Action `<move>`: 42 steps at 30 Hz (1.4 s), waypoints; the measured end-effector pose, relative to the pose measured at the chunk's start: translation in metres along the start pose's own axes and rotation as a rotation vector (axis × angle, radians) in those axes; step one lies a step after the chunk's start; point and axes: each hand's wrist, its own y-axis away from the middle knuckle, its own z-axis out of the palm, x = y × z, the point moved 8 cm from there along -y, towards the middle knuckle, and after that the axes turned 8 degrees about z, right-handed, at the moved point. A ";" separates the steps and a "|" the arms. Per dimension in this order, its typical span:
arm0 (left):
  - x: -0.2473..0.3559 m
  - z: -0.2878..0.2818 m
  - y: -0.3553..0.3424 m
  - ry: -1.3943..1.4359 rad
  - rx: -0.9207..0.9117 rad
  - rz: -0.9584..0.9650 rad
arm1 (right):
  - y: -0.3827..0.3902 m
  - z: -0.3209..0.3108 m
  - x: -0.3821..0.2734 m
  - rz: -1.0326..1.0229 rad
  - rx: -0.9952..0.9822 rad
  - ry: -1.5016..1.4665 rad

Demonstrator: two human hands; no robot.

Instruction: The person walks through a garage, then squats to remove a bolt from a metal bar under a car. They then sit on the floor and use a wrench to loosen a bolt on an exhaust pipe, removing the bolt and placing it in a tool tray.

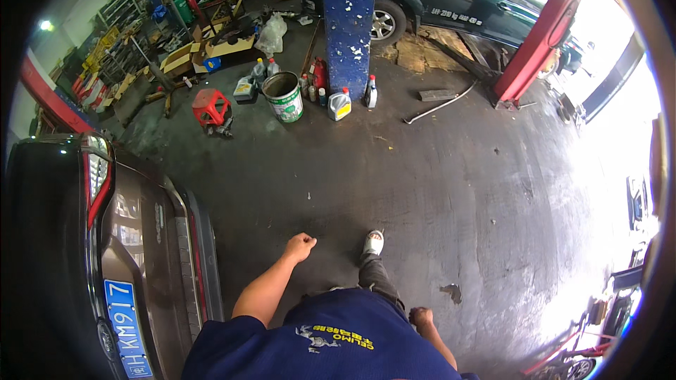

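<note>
Brown-painted, a car (pixel 144 239) is parked at left, nearest the left hand (pixel 301 247). Both hands are held apart and curled, perhaps for balance in mid-stride; whether anything is gripped by the right hand (pixel 422 317) or the left cannot be told. Jugs (pixel 339 107) and a bucket (pixel 287 110) are grouped by a blue pillar (pixel 348 35), presumably kept off the walkway. Dark, scuffed flooring (pixel 352 176) is flanked by red posts (pixel 542 32).

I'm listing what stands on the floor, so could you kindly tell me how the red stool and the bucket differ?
The stool is red, while the bucket is white and green outside. The stool has legs with gaps between them; the bucket has a round, unbroken wall and an open top. Both stand upright on the dark floor.
</note>
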 end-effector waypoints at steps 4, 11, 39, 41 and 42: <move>-0.027 0.019 -0.012 -0.284 -0.089 -0.106 | -0.118 -0.090 0.024 -0.181 0.001 0.496; -0.075 0.033 -0.012 -0.501 -0.370 -0.192 | -0.255 -0.280 0.053 -0.112 -0.056 0.225; 0.404 0.093 -0.782 -0.095 -0.377 -0.152 | -0.370 -0.355 0.109 0.876 -0.208 -0.668; 0.437 0.162 -0.767 -0.174 -0.506 -0.167 | -0.376 -0.363 0.142 0.907 -0.191 -0.759; 0.455 0.197 -0.755 -0.221 -0.592 -0.162 | -0.374 -0.366 0.160 0.975 -0.199 -0.899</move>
